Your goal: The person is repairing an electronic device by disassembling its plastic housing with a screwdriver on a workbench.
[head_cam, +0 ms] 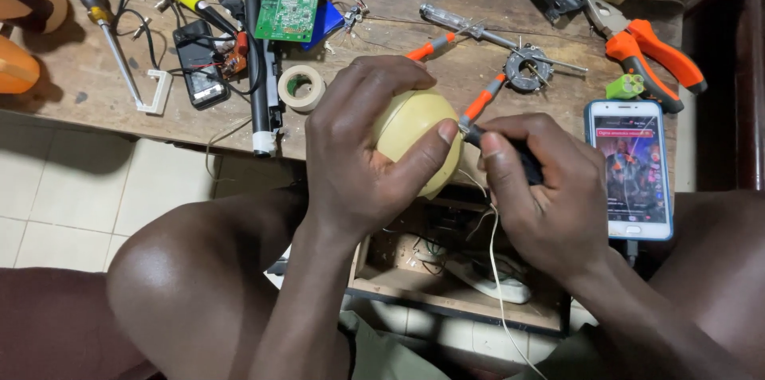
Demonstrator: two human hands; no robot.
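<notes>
Cluttered wooden tabletop (96,93) fills the background. Below the pale yellow dome (414,135), an open wooden box (446,300) holds wires. Left hand (358,157) clamps the smooth dome; right hand (550,197) pinches a black-handled tool (510,153) touching its edge.

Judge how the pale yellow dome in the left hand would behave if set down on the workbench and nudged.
The pale yellow dome is rounded and smooth, so it would probably rock or roll. The left hand spans it easily, which suggests a light, hollow shell. Its glossy surface may be slippery; the workbench is cluttered, so it might stop soon.
</notes>
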